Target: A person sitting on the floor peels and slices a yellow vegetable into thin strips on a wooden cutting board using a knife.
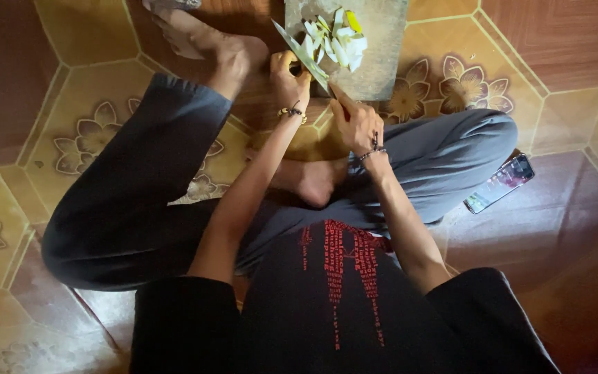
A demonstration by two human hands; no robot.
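Head view: grey rectangular cutting board (382, 62) on tiled floor (562, 62), far centre. Pile of pale white-yellow cut slices (335, 38) already on board, far of blade; uncut remainder not discernible. Right hand (356, 125) fingers closed on long knife (304, 52). Left hand (289, 77) fingers curled at blade's near-left side, hold unclear. Room: bare foot (205, 38) just left of board, knee right, phone (500, 183) well right.
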